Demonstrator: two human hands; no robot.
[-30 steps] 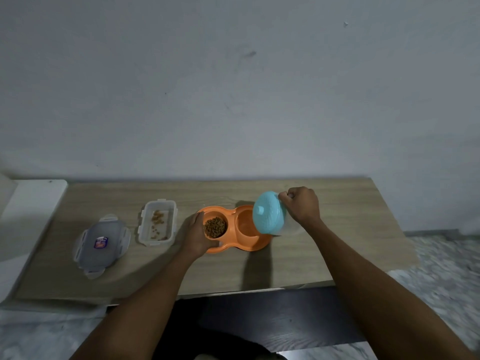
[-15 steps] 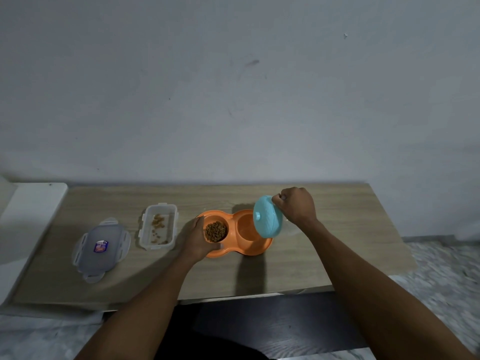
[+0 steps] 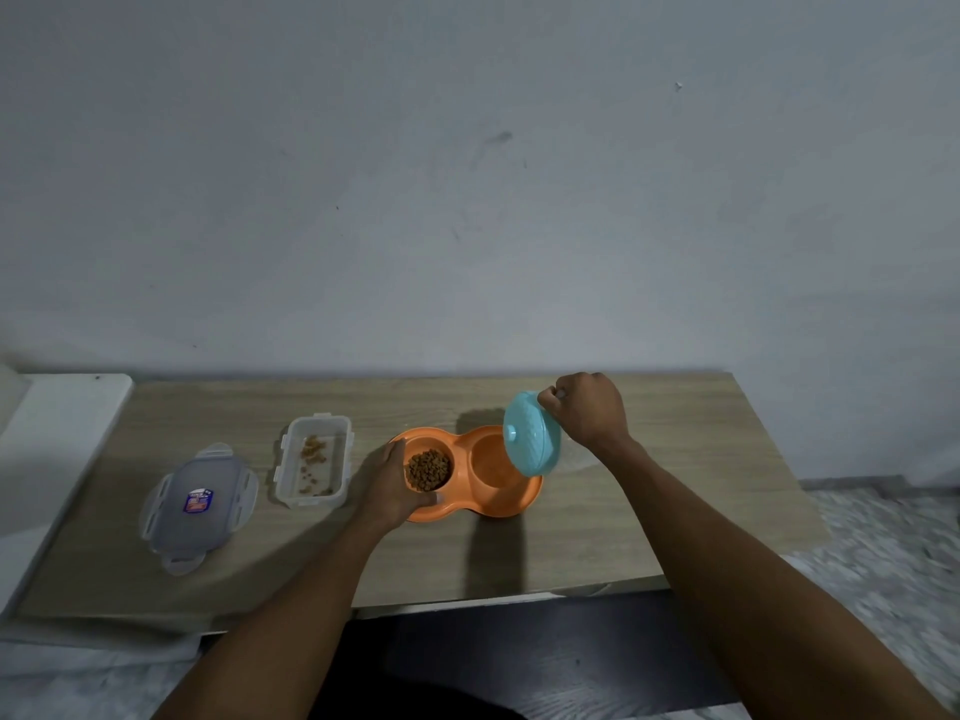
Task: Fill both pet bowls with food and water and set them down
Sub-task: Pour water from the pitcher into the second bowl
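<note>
Jug [image 3: 532, 441] tilted further over dish [image 3: 498, 506], grasped by right hand [image 3: 587, 413]; dish gripped by left hand [image 3: 389, 485]; water judged not yet poured.

You're working in dim, flat, bluish light. Take the orange double bowl [image 3: 467, 475] as your mark. A hard dark shadow runs from it toward you across the table [image 3: 649, 537], below the blue-topped container [image 3: 532, 441]. A softer one lies just behind it, so perhaps more than one lamp hangs overhead. Far right of it the floor [image 3: 883, 537] smears, and the table's edges bow.
</note>
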